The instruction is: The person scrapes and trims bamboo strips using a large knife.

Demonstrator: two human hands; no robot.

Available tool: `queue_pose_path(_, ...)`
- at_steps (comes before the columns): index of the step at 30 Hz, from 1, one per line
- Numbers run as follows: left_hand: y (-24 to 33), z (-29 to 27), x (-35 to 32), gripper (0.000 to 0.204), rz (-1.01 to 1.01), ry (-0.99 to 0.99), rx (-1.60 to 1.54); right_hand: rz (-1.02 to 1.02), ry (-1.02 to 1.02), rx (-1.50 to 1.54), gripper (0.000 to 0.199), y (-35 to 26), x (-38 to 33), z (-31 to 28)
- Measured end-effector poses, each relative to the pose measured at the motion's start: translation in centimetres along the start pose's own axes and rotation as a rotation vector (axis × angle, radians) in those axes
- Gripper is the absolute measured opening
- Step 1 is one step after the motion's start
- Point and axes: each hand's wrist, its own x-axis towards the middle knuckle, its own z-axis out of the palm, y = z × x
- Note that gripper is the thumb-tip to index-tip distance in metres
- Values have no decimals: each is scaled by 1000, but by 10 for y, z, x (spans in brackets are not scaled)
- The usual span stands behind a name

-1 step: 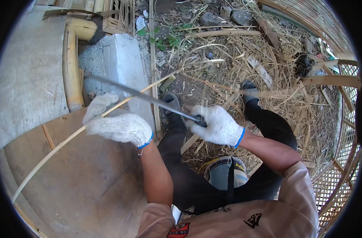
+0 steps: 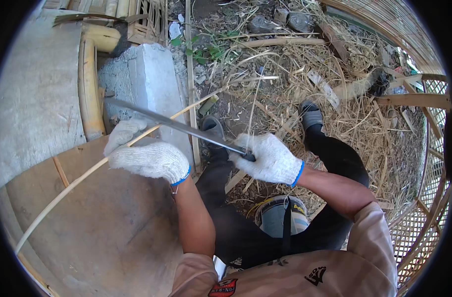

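Observation:
My left hand point(image 2: 149, 157), in a white knit glove with a blue cuff edge, is closed around a long, pale, bent strip that looks like bamboo point(image 2: 70, 185). One end of the strip reaches to the lower left, the other to the upper middle. My right hand point(image 2: 270, 159), gloved the same way, grips the dark handle of a long knife point(image 2: 186, 128). Its straight blade points up-left and crosses over the strip just beyond my left hand; whether it touches is hard to tell. A thin pale sliver point(image 2: 255, 99) rises beside my right hand.
A brown curved board point(image 2: 107, 218) lies under my left arm. Ahead stands a grey concrete block point(image 2: 159, 74), beside thick bamboo poles point(image 2: 91, 89). Shavings point(image 2: 354, 123) litter the ground around my feet. A bucket point(image 2: 273, 218) sits between my legs; woven lattice point(image 2: 424, 218) rises at the right.
The knife and my right hand have shifted slightly left and down. The blade looks sharper, and the thin sliver by my right hand now shows. My left hand stays almost in place.

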Motion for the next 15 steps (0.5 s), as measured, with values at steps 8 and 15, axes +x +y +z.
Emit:
queue_pose_path(8,0,9,-11,40,-235,85,-68,-132,4,35,23,-9,-8,-15)
queue_pose_path(15,21,23,-2,41,-25,-142,60,-208,-30,120,20,-7,-5,-19)
